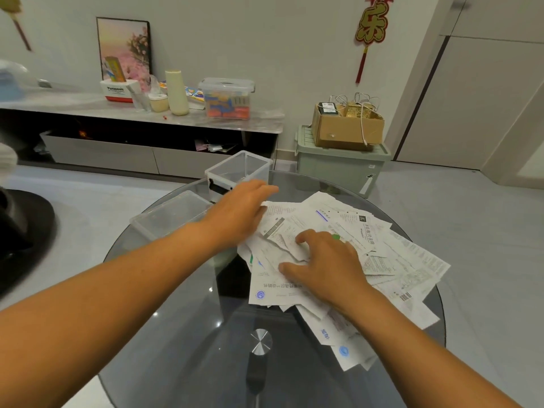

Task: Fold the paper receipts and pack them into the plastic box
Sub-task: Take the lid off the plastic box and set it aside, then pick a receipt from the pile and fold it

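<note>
A loose heap of white paper receipts (382,254) covers the right half of a round dark glass table (182,348). My left hand (241,210) lies flat with straight fingers on the heap's far left edge. My right hand (326,263) rests on the middle of the heap, its fingers bent onto a crumpled slip. A clear plastic box (238,169) stands open at the table's far edge, just behind my left hand. Its clear lid (170,216) lies to the left of it, partly under my left forearm.
A pale green storage bin (341,169) with a cardboard box (347,128) on top stands on the floor beyond the table. A low cabinet (141,113) along the wall carries a lidded plastic container, a bottle and small items. A dark round object (23,231) sits at the left.
</note>
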Motion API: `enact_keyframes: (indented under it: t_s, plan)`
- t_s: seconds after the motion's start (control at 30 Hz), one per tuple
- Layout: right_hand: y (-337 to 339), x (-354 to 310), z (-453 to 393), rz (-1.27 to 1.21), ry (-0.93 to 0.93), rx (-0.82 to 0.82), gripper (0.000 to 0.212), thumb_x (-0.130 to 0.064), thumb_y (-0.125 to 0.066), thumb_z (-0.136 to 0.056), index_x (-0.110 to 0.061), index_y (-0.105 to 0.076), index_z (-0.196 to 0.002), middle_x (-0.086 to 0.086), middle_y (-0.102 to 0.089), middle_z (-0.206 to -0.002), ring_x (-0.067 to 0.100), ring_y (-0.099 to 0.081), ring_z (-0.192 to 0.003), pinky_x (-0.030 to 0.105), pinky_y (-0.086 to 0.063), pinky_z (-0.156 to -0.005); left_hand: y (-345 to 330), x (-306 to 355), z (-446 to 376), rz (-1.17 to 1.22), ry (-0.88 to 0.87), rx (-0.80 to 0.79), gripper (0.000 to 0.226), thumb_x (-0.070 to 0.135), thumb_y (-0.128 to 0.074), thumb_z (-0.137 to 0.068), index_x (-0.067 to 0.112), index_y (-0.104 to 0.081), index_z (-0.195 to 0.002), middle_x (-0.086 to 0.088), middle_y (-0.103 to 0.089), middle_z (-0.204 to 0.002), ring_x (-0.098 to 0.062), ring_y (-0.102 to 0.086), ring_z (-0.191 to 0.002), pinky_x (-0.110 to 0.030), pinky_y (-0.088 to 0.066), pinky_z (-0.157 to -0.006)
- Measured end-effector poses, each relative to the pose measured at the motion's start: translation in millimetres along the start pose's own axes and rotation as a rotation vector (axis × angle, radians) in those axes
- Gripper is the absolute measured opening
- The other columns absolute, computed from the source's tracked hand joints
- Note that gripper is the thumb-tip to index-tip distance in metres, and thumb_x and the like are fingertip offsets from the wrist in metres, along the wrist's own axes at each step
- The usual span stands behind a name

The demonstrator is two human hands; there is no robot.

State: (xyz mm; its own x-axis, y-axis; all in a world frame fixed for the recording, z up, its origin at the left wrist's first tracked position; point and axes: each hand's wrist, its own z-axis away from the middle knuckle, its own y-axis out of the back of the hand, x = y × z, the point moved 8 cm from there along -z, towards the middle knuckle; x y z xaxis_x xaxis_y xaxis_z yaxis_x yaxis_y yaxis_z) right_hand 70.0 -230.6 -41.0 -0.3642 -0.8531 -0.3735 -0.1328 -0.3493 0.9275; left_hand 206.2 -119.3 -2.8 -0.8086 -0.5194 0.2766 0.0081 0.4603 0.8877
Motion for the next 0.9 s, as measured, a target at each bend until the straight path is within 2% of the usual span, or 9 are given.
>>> enact_keyframes:
  t_s: [0.17,0.3,0.4,0.43,0.57,0.67,0.77,0.83,0.9]
  plan:
    - [5,3,2,-0.018,0.026,0.100,0.023,-0.041,-0.057,-0.098,-0.027,-0.065,-0.115,-0.005,-0.066,-0.109,0.021,-0.062,-0.099,0.041,-0.049,-0.093,-21,8,17,0.140,0.084,-0.112,0.052,0.017,-0.052,-0.103,0.026,-0.040,-0.153,0.006,-0.044,-0.154,-0.015,-0.040,-0.141,-0.029,-0.034,-0.109]
    - [8,16,5,-0.146,0.021,0.073,0.019,-0.042,-0.061,-0.098,-0.030,-0.075,-0.098,-0.012,-0.073,-0.085,0.012,-0.065,-0.085,0.044,-0.047,-0.103,-17,11,31,0.295,0.201,-0.076,0.053,0.015,-0.050,-0.104,0.027,-0.039,-0.154,0.006,-0.043,-0.154,-0.012,-0.041,-0.140,-0.024,-0.034,-0.106]
    - [11,25,9,-0.160,0.028,0.126,0.014,-0.037,-0.064,-0.097,-0.031,-0.076,-0.094,-0.016,-0.070,-0.086,0.009,-0.063,-0.087,0.044,-0.048,-0.101,-15,18,45,0.395,0.268,-0.044,0.050,0.011,-0.049,-0.103,0.026,-0.043,-0.151,0.004,-0.054,-0.142,-0.008,-0.051,-0.125,-0.022,-0.040,-0.101]
    - [12,27,11,-0.166,0.030,0.150,0.014,-0.044,-0.065,-0.094,-0.032,-0.074,-0.096,-0.017,-0.069,-0.089,0.010,-0.063,-0.090,0.044,-0.049,-0.100,-16,21,49,0.412,0.277,-0.046,0.049,0.011,-0.048,-0.103,0.026,-0.045,-0.150,0.004,-0.056,-0.140,-0.007,-0.052,-0.123,-0.021,-0.040,-0.099]
    - [4,24,14,-0.082,0.007,0.126,0.056,-0.076,-0.062,-0.079,-0.039,-0.063,-0.121,-0.018,-0.063,-0.118,0.014,-0.060,-0.111,0.042,-0.041,-0.106,-28,32,65,0.409,0.249,-0.176,0.052,0.014,-0.045,-0.105,0.031,-0.038,-0.154,0.008,-0.053,-0.146,-0.004,-0.049,-0.128,-0.017,-0.038,-0.099]
    - [6,18,15,-0.050,0.045,0.210,0.035,-0.060,-0.064,-0.088,-0.035,-0.070,-0.111,-0.014,-0.068,-0.109,0.015,-0.062,-0.104,0.043,-0.040,-0.105,-42,32,74,0.346,0.272,-0.333,0.059,0.020,-0.043,-0.106,0.033,-0.022,-0.159,0.008,-0.047,-0.152,-0.014,-0.051,-0.130,-0.021,-0.040,-0.095]
    - [6,21,13,-0.082,0.042,0.248,0.018,-0.043,-0.061,-0.095,-0.031,-0.074,-0.099,-0.012,-0.070,-0.094,0.015,-0.065,-0.090,0.048,-0.047,-0.098,-48,29,76,0.320,0.293,-0.383,0.063,0.019,-0.043,-0.106,0.034,-0.015,-0.160,0.011,-0.046,-0.153,-0.013,-0.056,-0.115,-0.021,-0.043,-0.086]
    - [5,19,12,-0.083,0.023,0.197,0.037,-0.060,-0.061,-0.089,-0.034,-0.069,-0.114,-0.012,-0.069,-0.108,0.017,-0.064,-0.101,0.047,-0.047,-0.100,-48,28,76,0.320,0.295,-0.391,0.064,0.018,-0.044,-0.105,0.035,-0.015,-0.160,0.011,-0.048,-0.152,-0.010,-0.055,-0.111,-0.021,-0.045,-0.087]
    - [0,15,8,0.002,-0.007,0.104,0.064,-0.074,-0.059,-0.081,-0.038,-0.057,-0.133,-0.010,-0.062,-0.125,0.021,-0.058,-0.118,0.047,-0.043,-0.105,-48,26,75,0.338,0.299,-0.409,0.067,0.016,-0.045,-0.104,0.039,-0.014,-0.159,0.011,-0.048,-0.151,-0.012,-0.053,-0.125,-0.024,-0.046,-0.097]
